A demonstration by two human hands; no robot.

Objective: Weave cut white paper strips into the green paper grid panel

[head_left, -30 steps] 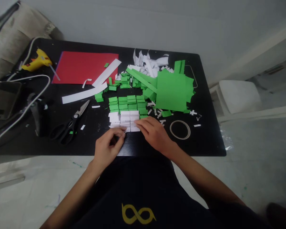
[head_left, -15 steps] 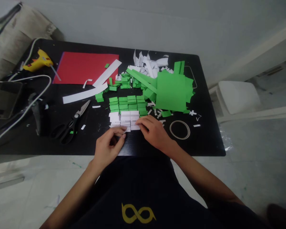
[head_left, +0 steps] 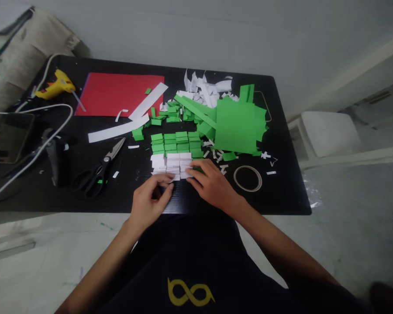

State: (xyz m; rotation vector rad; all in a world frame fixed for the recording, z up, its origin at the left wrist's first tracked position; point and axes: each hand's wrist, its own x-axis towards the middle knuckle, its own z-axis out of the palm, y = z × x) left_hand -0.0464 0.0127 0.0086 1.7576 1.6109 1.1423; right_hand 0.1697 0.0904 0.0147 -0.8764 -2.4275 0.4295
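Note:
Rows of small folded white paper pieces (head_left: 173,160) lie in front of me near the table's front edge. Just beyond them, similar folded green paper pieces (head_left: 176,143) are lined up in rows. My left hand (head_left: 150,197) is at the front left corner of the white rows, its curled thumb and index finger closed on the edge of a white piece. At the right side of these rows, my right hand (head_left: 215,184) rests with its fingers apart, the fingertips touching the rightmost white pieces.
Black scissors (head_left: 103,168) lie left, below long white paper strips (head_left: 118,129). A yellow glue gun (head_left: 57,85) sits by a red sheet (head_left: 118,93). Green sheets (head_left: 236,126), white scraps (head_left: 209,89) and loose green pieces pile at the back. A tape roll (head_left: 247,178) lies right.
My right hand's fingers have spread apart and shifted slightly at the right edge of the white pieces. My left hand stays in the same place on the paper.

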